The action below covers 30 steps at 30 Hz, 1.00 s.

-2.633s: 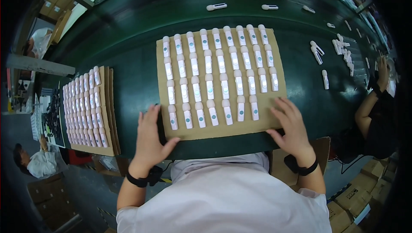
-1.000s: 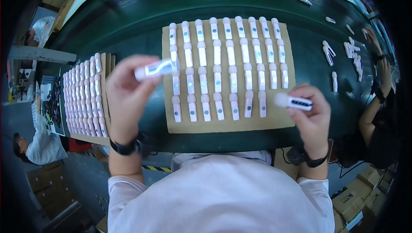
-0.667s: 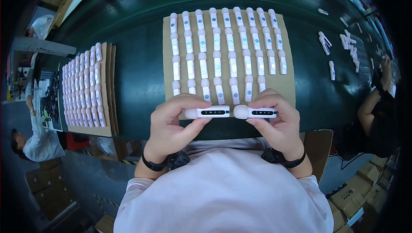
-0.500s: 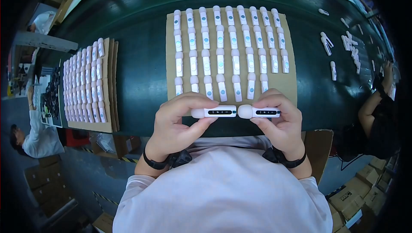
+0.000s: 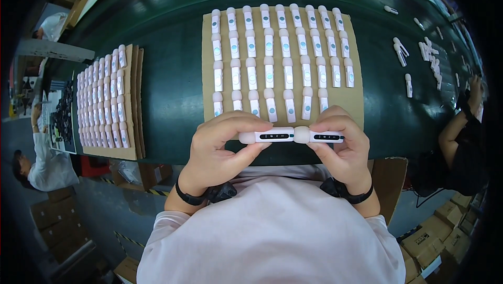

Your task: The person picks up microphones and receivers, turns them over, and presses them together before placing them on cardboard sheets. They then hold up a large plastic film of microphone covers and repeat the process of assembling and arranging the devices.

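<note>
My left hand [image 5: 212, 145] pinches a small white wand massager [image 5: 274, 136] between thumb and fingers, its rounded pale-pink head toward the palm. A second wand massager [image 5: 326, 137] is pinched in my right hand [image 5: 343, 140], its head pointing left. Both lie level with their black button panels facing up. The flat end of the left one meets, or nearly meets, the head of the right one. Just beyond my hands, rows of similar wands with round bluish patches lie on a cardboard sheet [image 5: 343, 107]; my fingers hide part of its near edge.
A stack of cardboard sheets [image 5: 137, 127] with more wands stands at the left. Loose wands [image 5: 408, 85] lie on the right of the dark green table [image 5: 173, 74]. One person [image 5: 44, 158] is at the left, another person's arm [image 5: 453, 132] at the right. Cardboard boxes [image 5: 427, 239] sit lower right.
My left hand has shifted slightly right with its wand, closing the small gap to the right-hand wand. The right hand has barely moved.
</note>
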Tool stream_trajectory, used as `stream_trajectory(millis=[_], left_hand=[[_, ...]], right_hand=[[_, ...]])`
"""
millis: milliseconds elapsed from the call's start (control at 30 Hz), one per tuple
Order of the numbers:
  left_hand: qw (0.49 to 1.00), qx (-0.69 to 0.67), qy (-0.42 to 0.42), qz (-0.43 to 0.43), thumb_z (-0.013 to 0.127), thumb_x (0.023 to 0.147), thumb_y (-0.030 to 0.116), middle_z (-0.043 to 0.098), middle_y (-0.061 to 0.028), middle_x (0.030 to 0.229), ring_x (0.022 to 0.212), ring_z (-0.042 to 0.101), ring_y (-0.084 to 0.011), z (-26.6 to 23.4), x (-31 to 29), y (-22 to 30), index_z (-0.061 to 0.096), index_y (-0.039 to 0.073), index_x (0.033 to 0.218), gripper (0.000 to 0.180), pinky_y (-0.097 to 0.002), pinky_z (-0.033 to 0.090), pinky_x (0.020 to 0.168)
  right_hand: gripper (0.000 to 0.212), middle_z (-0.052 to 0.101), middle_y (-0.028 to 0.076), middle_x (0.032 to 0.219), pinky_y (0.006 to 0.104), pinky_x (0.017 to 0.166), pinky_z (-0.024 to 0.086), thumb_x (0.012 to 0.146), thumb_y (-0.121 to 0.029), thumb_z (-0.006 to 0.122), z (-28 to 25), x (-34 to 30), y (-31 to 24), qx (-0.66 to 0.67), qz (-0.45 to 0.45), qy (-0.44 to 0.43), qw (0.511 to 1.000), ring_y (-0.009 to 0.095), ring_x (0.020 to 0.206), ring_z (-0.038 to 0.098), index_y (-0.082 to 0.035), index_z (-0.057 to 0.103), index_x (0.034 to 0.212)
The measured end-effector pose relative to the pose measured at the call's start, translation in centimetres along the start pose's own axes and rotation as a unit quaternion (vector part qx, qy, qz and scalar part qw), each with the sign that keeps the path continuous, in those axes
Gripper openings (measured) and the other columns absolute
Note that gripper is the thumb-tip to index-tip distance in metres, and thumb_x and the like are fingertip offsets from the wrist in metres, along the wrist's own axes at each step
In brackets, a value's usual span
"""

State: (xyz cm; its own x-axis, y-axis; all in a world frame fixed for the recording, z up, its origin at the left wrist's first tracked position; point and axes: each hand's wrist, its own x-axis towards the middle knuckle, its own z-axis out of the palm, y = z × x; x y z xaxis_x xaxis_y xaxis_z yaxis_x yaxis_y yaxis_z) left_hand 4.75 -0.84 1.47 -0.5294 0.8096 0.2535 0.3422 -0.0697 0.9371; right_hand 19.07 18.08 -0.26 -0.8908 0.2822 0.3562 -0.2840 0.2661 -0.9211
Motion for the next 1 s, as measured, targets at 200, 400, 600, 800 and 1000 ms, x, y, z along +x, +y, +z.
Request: stream_trajectory(millis=[200, 400, 600, 800, 1000], left_hand=[[0.998, 0.025, 0.044, 0.021, 0.071, 0.071, -0.004, 0.067, -0.0121, 0.092, 0.085, 0.065, -0.0203, 0.8, 0.5, -0.5, 0.067, 0.0, 0.097, 0.026, -0.0275, 0.05, 0.071], [0.997, 0.069, 0.021, 0.036, 0.066, 0.07, -0.009, 0.065, -0.0117, 0.095, 0.091, 0.062, -0.0212, 0.7, 1.1, -0.6, 0.065, 0.0, 0.094, 0.026, -0.0296, 0.05, 0.076], [0.997, 0.019, 0.001, 0.071, 0.064, 0.07, -0.009, 0.065, -0.0119, 0.096, 0.097, 0.061, -0.0219, 2.3, 1.5, -1.9, 0.062, 0.0, 0.092, 0.024, -0.0411, 0.043, 0.096], [0.995, 0.011, -0.008, 0.104, 0.063, 0.072, -0.008, 0.066, -0.0108, 0.096, 0.094, 0.063, -0.0251, 3.6, 1.8, -3.1, 0.062, 0.003, 0.097, 0.027, -0.0394, 0.045, 0.093], [0.995, -0.002, -0.047, 0.086, 0.062, 0.075, -0.007, 0.066, -0.011, 0.098, 0.096, 0.063, -0.0253, 4.5, 2.4, -3.1, 0.061, 0.003, 0.097, 0.025, -0.0436, 0.043, 0.098]], right_hand=[[0.026, 0.056, 0.012, 0.096, 0.0282, 0.07, 0.043, 0.076, 0.007, 0.066, -0.1, 0.4, 0.2, -0.053, -0.056, -0.003, 0.997, 0.018, 0.083, 0.054, -0.001, 0.055, 0.097], [0.025, 0.056, 0.013, 0.096, 0.0284, 0.074, 0.046, 0.076, 0.01, 0.065, 0.3, 0.0, 0.3, 0.063, 0.003, 0.096, 0.993, 0.02, 0.086, 0.056, 0.001, 0.056, 0.098], [0.029, 0.058, 0.014, 0.098, 0.0274, 0.07, 0.049, 0.073, 0.012, 0.066, -0.1, 0.8, -0.5, -0.2, -0.067, -0.021, 0.977, 0.023, 0.082, 0.059, 0.002, 0.059, 0.099], [0.032, 0.061, 0.015, 0.094, 0.0291, 0.067, 0.05, 0.071, 0.011, 0.067, 0.7, 0.7, 0.3, -0.177, -0.098, 0.016, 0.979, 0.024, 0.079, 0.06, 0.002, 0.061, 0.101], [0.032, 0.063, 0.016, 0.092, 0.0294, 0.064, 0.051, 0.071, 0.009, 0.067, -1.1, -0.9, 0.8, -0.188, -0.111, 0.037, 0.975, 0.025, 0.077, 0.061, 0.001, 0.061, 0.101]])
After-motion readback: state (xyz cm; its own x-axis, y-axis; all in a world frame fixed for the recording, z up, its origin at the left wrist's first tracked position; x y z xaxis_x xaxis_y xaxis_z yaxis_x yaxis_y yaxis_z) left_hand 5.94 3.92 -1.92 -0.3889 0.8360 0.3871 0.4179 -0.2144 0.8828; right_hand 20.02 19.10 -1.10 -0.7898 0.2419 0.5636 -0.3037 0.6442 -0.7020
